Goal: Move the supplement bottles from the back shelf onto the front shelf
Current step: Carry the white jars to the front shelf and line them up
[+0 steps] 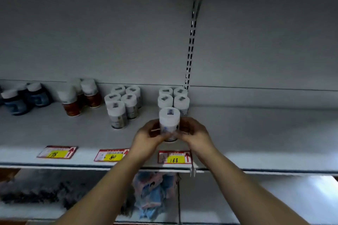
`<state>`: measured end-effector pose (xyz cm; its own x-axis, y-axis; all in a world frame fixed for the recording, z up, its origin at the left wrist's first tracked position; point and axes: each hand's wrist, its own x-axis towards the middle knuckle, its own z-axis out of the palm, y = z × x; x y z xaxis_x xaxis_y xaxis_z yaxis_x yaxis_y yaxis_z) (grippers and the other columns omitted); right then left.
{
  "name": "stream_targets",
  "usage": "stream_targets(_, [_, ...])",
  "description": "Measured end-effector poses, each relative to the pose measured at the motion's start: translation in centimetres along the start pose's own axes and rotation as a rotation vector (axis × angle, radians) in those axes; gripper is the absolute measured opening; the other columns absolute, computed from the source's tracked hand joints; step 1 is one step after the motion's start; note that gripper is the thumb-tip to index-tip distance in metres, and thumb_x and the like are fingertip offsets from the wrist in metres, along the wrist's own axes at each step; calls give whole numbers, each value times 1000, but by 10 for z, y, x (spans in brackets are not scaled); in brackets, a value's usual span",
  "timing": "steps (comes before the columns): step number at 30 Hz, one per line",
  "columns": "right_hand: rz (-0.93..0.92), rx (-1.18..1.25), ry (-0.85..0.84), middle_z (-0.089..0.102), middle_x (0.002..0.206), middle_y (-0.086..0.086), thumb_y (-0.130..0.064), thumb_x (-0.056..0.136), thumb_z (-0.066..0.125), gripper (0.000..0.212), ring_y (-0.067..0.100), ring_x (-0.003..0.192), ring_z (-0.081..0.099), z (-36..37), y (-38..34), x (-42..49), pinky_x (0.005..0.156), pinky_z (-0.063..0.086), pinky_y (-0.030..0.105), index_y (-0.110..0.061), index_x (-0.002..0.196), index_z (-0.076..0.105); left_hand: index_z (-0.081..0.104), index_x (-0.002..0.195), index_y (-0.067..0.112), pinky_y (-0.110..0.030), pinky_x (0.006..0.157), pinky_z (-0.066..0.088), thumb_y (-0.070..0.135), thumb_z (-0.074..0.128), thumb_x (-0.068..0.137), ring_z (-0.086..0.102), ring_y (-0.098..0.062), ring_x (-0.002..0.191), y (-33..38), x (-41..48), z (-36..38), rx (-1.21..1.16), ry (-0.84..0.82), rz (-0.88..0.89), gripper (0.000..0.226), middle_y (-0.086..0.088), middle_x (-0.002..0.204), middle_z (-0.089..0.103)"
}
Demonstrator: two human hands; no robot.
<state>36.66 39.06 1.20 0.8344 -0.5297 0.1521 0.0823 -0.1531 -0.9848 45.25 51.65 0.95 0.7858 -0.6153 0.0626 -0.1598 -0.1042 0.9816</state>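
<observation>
A white supplement bottle (169, 122) stands upright near the middle of the grey shelf (256, 133), in front of several like bottles (173, 97) grouped at the back. My left hand (146, 136) and my right hand (193, 131) grip it from both sides, fingers curled round its lower half. Its base is hidden by my fingers, so I cannot tell whether it touches the shelf. A second cluster of white bottles (122, 104) stands to the left.
Brown bottles (78, 97) and dark blue bottles (23, 98) stand further left at the back. Red and yellow price tags (174, 157) line the shelf's front edge. A slotted upright (190, 47) runs up the back wall. Packets (153, 193) lie on the shelf below.
</observation>
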Motion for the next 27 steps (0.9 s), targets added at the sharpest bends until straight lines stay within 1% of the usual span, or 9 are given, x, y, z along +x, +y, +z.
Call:
stream_targets(3, [9,-91,102,66,89,-10,-1,73,72,33,0,81,62,13,8,10,72,49,10,-30,85,60,59,103,21,-3,66,46,12,72,77,60,-2,83,-10,22,-7,103,-31,3,30,6,94,65])
stream_targets(5, [27,-183,149,64,93,-6,-4,74,71,30,8,87,62,18,14,16,81,48,19,-29,88,59,60,94,28,-16,77,52,27,73,74,63,-6,85,-19,35,-9,192,-51,-40,24,10,96,67])
stream_targets(7, [62,-210,193,63,95,-9,-9,74,73,32,10,91,61,21,19,23,86,48,25,-34,86,56,62,92,33,-33,85,54,40,75,66,65,-8,89,-25,44,-8,193,-41,-94,30,13,97,70])
stream_targets(10, [104,-190,277,64,93,-9,-17,68,78,33,11,91,62,22,27,32,84,49,26,-33,83,53,58,90,35,-35,84,53,48,76,60,64,-8,89,-27,56,-6,182,-46,-105,38,11,98,69])
stream_targets(12, [117,-170,289,64,93,-5,-9,69,77,34,15,93,63,20,32,36,82,48,25,-29,83,53,58,94,32,-35,84,53,53,74,57,63,-10,89,-29,61,-5,211,-73,-80,46,9,99,68])
stream_targets(16, [147,-271,269,62,96,-5,-10,72,75,30,10,91,60,17,36,41,74,44,10,-20,91,55,58,98,22,-31,83,51,36,77,66,63,-13,91,-34,65,-2,188,-65,-70,40,2,101,68])
stream_targets(22, [141,-298,282,63,97,-3,-11,74,74,28,10,91,59,15,38,47,69,42,3,-15,97,58,62,101,15,-36,86,52,25,77,70,64,-18,94,-40,75,1,224,-28,26,35,-4,102,68])
stream_targets(24, [139,-289,284,65,101,1,-11,75,73,29,11,93,60,15,39,48,73,44,5,-12,101,59,62,104,15,-36,88,51,23,76,71,63,-18,95,-42,75,2,206,-13,21,37,-5,105,67])
stream_targets(27, [146,-290,280,66,106,5,-11,76,72,30,16,99,62,14,39,49,85,48,20,-10,103,59,62,106,15,-36,89,51,22,76,71,63,-19,97,-42,76,3,182,-20,26,38,-5,106,68])
